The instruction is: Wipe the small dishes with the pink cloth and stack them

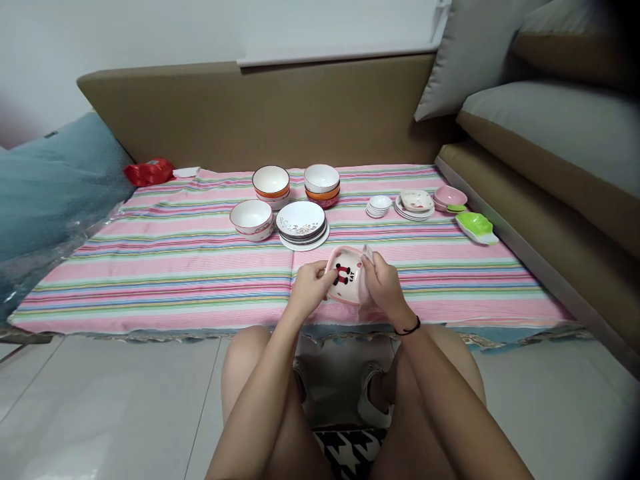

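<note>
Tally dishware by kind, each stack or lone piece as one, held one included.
Large bowl stacks: 3
Large plate stack: 1
Small white dish stack: 1
Small plate stack, bowl on top: 1
Pink bowl stack: 1
Green dish: 1
Dish printed CAT, held: 1
Total: 9

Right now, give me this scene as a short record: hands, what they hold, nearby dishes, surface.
Left hand: grips the left edge of a pink-rimmed dish
Right hand: holds a thin white sheet at that dish's right side
Right wrist: black band
Beyond the dish: plate stack
Rightmost dish: green and white
Surface: pink striped cloth
</note>
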A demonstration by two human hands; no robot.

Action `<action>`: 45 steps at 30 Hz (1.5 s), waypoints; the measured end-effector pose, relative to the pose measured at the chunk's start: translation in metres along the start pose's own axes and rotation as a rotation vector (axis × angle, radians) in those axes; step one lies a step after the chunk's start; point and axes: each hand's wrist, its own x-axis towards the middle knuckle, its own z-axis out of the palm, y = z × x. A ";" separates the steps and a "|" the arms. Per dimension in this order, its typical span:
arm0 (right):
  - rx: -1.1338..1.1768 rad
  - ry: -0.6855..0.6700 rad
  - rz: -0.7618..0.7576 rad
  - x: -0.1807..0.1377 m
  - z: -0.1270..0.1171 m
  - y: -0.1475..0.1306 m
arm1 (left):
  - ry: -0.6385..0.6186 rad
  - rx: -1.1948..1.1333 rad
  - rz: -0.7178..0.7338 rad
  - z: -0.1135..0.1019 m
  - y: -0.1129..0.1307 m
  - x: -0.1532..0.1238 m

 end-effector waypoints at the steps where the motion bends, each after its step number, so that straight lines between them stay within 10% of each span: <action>1: -0.011 -0.006 -0.004 0.000 0.000 0.000 | 0.002 0.005 0.004 0.000 0.000 0.000; 11: -0.040 -0.098 0.044 -0.003 -0.006 0.000 | -0.117 0.032 0.068 -0.009 0.002 -0.004; 19: 0.074 0.079 0.106 0.000 0.003 0.004 | -0.029 -0.278 0.049 0.006 0.001 0.000; 45: 0.007 -0.050 0.038 -0.003 -0.005 0.001 | -0.114 0.059 0.144 -0.005 0.003 -0.004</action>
